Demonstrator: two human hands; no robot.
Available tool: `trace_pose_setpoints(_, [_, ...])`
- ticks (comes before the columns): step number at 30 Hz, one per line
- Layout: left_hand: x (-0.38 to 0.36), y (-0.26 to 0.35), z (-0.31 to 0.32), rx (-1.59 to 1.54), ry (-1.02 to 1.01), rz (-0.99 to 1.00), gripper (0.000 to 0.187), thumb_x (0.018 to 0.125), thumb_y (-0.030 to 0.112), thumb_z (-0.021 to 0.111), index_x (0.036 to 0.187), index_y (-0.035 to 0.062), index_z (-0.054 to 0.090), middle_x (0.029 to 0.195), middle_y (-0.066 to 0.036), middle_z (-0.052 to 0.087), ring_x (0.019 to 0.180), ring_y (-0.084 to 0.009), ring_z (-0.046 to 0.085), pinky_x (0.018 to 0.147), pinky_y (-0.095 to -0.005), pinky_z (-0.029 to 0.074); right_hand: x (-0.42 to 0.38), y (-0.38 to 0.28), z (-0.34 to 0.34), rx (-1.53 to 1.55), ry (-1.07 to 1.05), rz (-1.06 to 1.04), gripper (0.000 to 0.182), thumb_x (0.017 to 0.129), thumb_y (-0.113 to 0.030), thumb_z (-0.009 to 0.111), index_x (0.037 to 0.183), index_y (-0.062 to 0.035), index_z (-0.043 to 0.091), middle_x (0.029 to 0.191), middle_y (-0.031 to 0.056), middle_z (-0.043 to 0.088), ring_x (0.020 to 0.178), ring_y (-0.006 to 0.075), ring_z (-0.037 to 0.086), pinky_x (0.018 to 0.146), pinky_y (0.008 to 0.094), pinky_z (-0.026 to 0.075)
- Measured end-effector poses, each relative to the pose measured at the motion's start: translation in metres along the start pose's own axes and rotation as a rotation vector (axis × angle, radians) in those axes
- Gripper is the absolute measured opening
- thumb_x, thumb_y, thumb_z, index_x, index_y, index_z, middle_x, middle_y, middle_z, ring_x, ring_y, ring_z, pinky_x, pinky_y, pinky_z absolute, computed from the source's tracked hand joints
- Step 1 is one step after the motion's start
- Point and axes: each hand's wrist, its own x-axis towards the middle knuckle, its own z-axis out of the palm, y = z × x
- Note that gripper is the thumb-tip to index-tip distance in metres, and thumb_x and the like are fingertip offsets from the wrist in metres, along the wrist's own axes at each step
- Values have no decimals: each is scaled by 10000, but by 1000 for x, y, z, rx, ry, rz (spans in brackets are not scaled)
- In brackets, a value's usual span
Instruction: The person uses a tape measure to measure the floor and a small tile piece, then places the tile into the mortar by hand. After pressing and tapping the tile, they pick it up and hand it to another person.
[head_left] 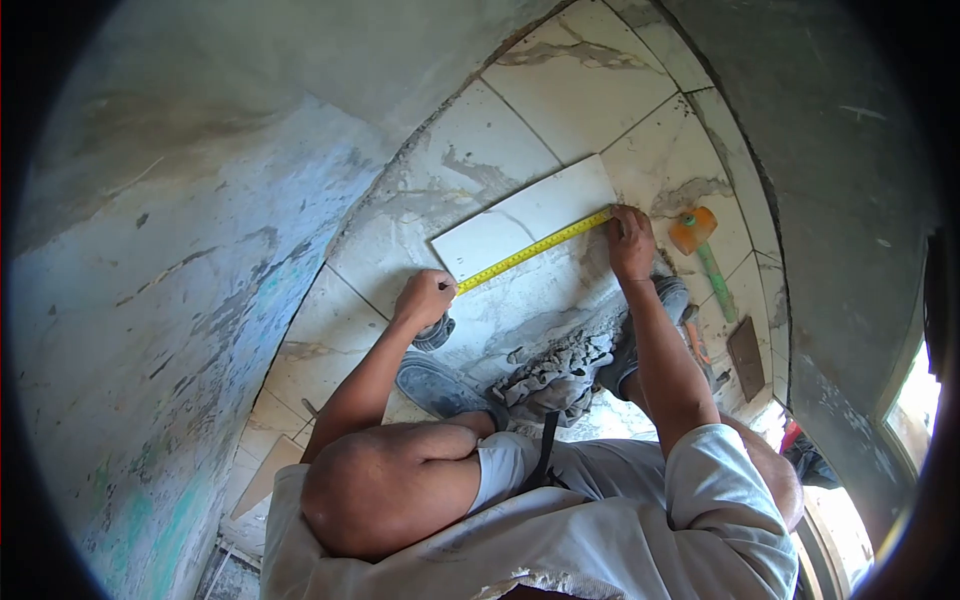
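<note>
A yellow measuring tape (535, 248) is stretched along the near long edge of a white rectangular tile piece (522, 215) lying on the tiled floor. At the tape's left end, my left hand (427, 297) is closed on it, by the tile's near left corner. My right hand (630, 240) pinches the other end at the tile's right corner. Part of the tape inside each hand is hidden by the fingers. Just right of my right hand lies a mallet with an orange head (692, 231) and a green handle (715, 275).
Crumpled grey cloth or debris (560, 370) lies between my shoes (437, 385). A brown tile offcut (745, 358) and an orange-handled tool (695, 335) are at the right. Bare walls (180, 260) close in on both sides. Another tile offcut (268, 475) is at lower left.
</note>
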Motion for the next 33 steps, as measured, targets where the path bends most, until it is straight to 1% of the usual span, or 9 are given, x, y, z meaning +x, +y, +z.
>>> trace_pose_setpoints(2, [3,-2,2,10,6,13,179,820,160,613,842,-2,684,680,-122,666,617,-157,647,602,-311,491,-1,3,1,-21,7,-13,158,797,-66,622,952,-69,651,1008,123,645,942,314,601,825,396,498])
trace_pose_setpoints(4, [4,-4,2,77,-4,-15,164,817,216,599,837,87,698,730,-84,691,720,-228,680,682,-364,517,0,5,1,-22,-27,-34,172,789,-71,629,960,-59,650,995,129,643,937,320,597,830,399,493])
trace_pose_setpoints(6, [4,-3,4,69,2,-24,160,817,213,596,837,91,697,737,-85,691,726,-237,679,683,-365,517,2,5,-1,-22,-31,-44,170,782,-71,633,951,-52,645,989,133,641,936,326,596,838,398,489])
trace_pose_setpoints(8, [1,1,4,46,33,-28,153,821,139,611,837,0,674,693,-133,669,620,-173,658,603,-320,493,3,4,-3,-21,-96,-22,161,784,-68,631,944,-49,639,992,136,640,939,328,594,841,399,488])
trace_pose_setpoints(12, [-1,3,3,69,56,3,151,824,137,609,835,0,672,693,-132,669,616,-177,658,603,-318,493,-1,10,-4,-22,-105,-76,150,787,-67,628,936,-50,634,977,139,641,930,331,597,824,403,494])
trace_pose_setpoints(15, [2,1,4,76,25,-51,162,812,202,596,850,74,689,752,-103,691,730,-260,676,683,-385,510,0,10,-3,37,-26,-88,145,792,-62,624,936,-51,634,952,137,645,909,330,606,800,407,503])
trace_pose_setpoints(24, [1,4,4,61,21,-55,155,813,204,603,832,76,689,744,-107,689,725,-253,677,679,-378,509,1,8,1,8,-19,-49,177,800,-71,628,977,-56,637,965,134,651,909,322,615,807,402,506])
trace_pose_setpoints(26, [0,4,4,52,33,-22,148,815,137,609,822,2,668,694,-125,668,615,-175,652,598,-317,496,0,5,1,-16,-28,-29,188,802,-76,628,988,-61,637,993,135,646,929,322,611,810,403,505])
trace_pose_setpoints(33, [1,-2,4,8,33,-14,180,828,162,621,852,-5,685,686,-117,672,582,-142,629,563,-302,484,1,7,1,10,-44,-21,162,811,-69,613,972,-57,631,985,133,642,926,330,606,803,401,505])
